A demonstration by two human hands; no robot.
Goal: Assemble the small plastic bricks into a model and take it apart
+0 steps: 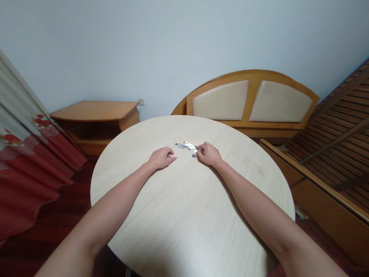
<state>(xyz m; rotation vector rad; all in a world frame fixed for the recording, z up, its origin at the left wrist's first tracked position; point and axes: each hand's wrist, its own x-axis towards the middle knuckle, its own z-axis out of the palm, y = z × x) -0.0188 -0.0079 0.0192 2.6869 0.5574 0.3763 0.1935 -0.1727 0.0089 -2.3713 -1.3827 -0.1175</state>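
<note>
Small building-block-like pieces in grey, white and tan lie in a loose pile [187, 145] on the pale round table [175, 211]. To the left of the pile, my left hand [162, 158] rests low over the tabletop, its thumb and fingers closed on a small pale yellow piece [173, 156]. My right hand [208, 154] is at the pile's right edge with its fingers pinched together; a small dark bit shows by the fingertips, but what they grip is too small to tell. Just left of that hand lies a dark grey piece [194, 155].
A wooden cabinet [98, 110] stands back left near a red and white curtain [28, 160]. Behind the table is a headboard [221, 101] against the wall. A slatted wooden bed frame [340, 189] runs along the right.
</note>
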